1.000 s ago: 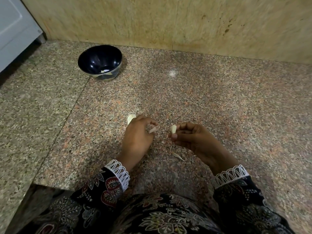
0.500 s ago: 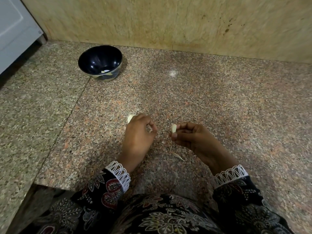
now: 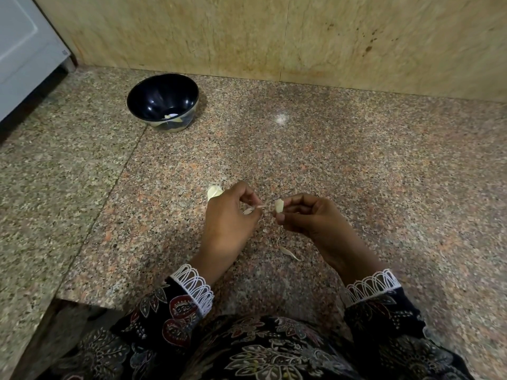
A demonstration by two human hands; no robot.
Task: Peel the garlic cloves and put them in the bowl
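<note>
On the worktop (image 3: pixel 356 160) the bowl (image 3: pixel 163 102) stands far back left, near the wall (image 3: pixel 247 37). A garlic clove (image 3: pixel 214 192) lies just behind the left hand (image 3: pixel 230 215) (partly hidden); a peel scrap (image 3: pixel 289 252) lies between both wrists.

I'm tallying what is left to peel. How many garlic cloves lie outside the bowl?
2: one clove pinched in the right hand, another clove on the counter, partly behind the left hand. More may be hidden under the hands.

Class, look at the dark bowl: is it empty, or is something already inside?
Not empty. The bowl stands upright, with a few pale pieces on its bottom.
</note>
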